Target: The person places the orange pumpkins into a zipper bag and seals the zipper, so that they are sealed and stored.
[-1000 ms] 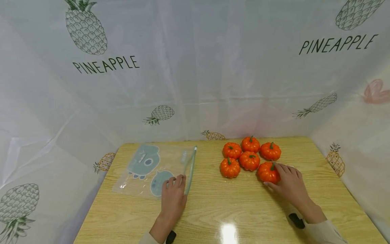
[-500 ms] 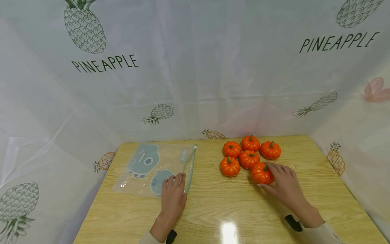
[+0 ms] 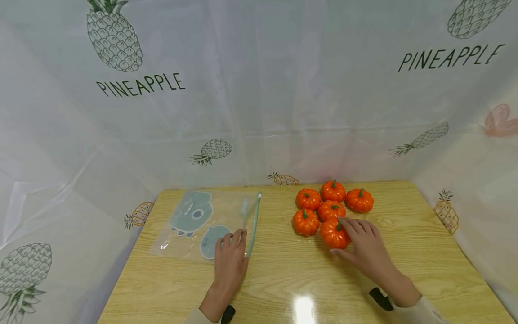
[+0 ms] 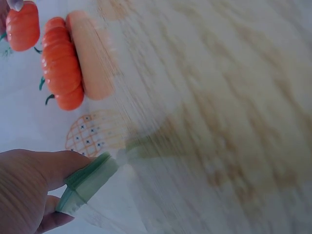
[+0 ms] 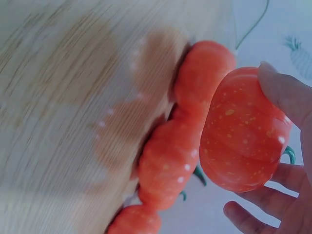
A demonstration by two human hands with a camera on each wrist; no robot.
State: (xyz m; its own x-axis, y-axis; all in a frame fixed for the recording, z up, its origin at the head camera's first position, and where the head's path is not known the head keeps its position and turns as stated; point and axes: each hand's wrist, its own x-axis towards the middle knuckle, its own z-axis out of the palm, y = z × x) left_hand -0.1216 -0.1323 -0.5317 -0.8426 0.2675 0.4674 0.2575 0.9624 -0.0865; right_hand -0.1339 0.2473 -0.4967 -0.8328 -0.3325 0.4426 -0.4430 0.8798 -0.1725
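My left hand (image 3: pixel 230 261) pinches the green zip edge (image 4: pixel 92 178) of a clear zip bag (image 3: pixel 226 209) printed with blue cartoon figures. The bag lies flat on the left of the table, its zip side facing the pumpkins. My right hand (image 3: pixel 370 254) grips a small orange pumpkin (image 3: pixel 334 235) with a green stem, thumb on one side and fingers on the other. In the left wrist view this held pumpkin (image 4: pixel 23 27) hangs clear of the tabletop. Right behind it, several like pumpkins (image 3: pixel 308 199) stand grouped on the table; the right wrist view shows some of them (image 5: pixel 168 163) close by.
The wooden table (image 3: pixel 279 270) ends at the back against a pale curtain (image 3: pixel 259 99) with pineapple prints. Curtain panels also hang along both sides. Bare wood lies between the bag and the pumpkins, and along the front.
My right hand has carried its pumpkin leftward, from the right side of the group to in front of the middle one. The left hand and bag have stayed put.
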